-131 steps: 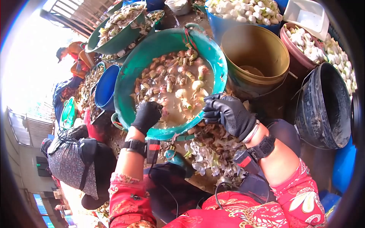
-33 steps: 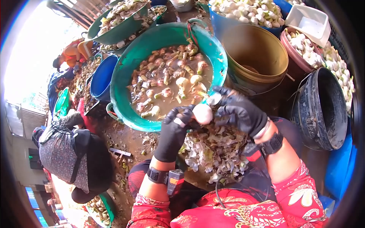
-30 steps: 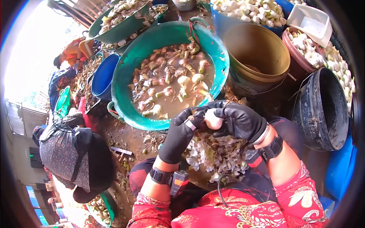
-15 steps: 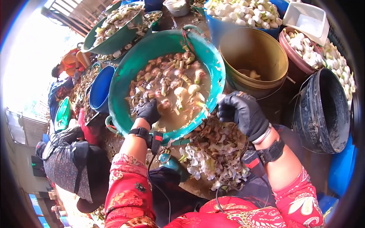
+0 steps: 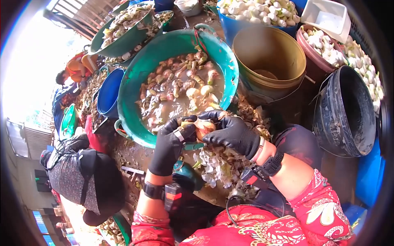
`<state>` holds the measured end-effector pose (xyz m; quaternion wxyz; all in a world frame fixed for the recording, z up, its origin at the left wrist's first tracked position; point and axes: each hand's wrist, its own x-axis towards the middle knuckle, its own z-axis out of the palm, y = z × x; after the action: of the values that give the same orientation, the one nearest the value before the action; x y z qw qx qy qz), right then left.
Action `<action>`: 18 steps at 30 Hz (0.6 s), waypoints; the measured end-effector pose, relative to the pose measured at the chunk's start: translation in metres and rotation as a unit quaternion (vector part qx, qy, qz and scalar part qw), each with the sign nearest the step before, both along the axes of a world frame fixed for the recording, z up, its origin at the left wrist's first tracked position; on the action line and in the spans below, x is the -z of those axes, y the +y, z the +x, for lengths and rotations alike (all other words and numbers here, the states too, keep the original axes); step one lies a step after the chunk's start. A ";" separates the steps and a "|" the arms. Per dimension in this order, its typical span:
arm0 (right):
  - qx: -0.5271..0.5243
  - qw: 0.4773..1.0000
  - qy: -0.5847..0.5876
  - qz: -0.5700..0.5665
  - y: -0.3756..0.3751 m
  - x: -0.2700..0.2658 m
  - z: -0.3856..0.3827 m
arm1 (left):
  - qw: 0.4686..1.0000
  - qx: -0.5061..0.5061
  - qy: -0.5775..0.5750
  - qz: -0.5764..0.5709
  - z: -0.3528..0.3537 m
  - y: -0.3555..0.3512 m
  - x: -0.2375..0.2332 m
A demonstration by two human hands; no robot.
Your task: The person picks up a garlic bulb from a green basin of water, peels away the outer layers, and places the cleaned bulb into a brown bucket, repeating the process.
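A garlic bulb [image 5: 204,129] with brownish-purple skin is held between my two gloved hands, just over the near rim of a green basin [image 5: 128,88]. My left hand [image 5: 174,137] has its fingers closed on the bulb's left side, and a small whitish strip shows on a finger. Around the right side curl the fingers of my right hand [image 5: 232,134], which partly hide the bulb. Inside the basin, unpeeled garlic bulbs [image 5: 164,76] and a few paler ones sit in murky water. Below my hands lies a heap of peeled skins [image 5: 217,166].
A yellow-brown bucket [image 5: 287,74] stands right of the basin, with a black bucket [image 5: 328,110] farther right. Whitish bulbs [image 5: 262,14] fill a blue tub behind. Another person [image 5: 78,176] is close on the left, near a blue basin [image 5: 107,96].
My left hand has come up out of the basin toward me, now with a garlic bulb. My right hand has moved left and down to meet it on the bulb.
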<state>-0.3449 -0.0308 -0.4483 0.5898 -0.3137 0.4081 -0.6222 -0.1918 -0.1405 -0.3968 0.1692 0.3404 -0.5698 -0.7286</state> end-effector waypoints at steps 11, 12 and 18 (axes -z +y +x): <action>0.189 0.862 0.439 -0.169 0.009 0.013 0.016 | 0.991 -0.083 0.102 -0.033 -0.011 0.017 0.035; 0.189 0.862 0.439 -0.167 0.009 0.014 0.015 | 0.991 -0.082 0.102 -0.031 -0.011 0.017 0.036; 0.132 0.964 0.214 -0.088 0.009 0.014 0.019 | 0.957 -0.006 0.016 -0.289 -0.007 0.014 0.038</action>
<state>-0.3263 -0.0223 -0.4622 0.3713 -0.4336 0.5058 -0.6467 -0.1985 -0.1269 -0.4353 0.2738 0.2684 -0.7513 -0.5372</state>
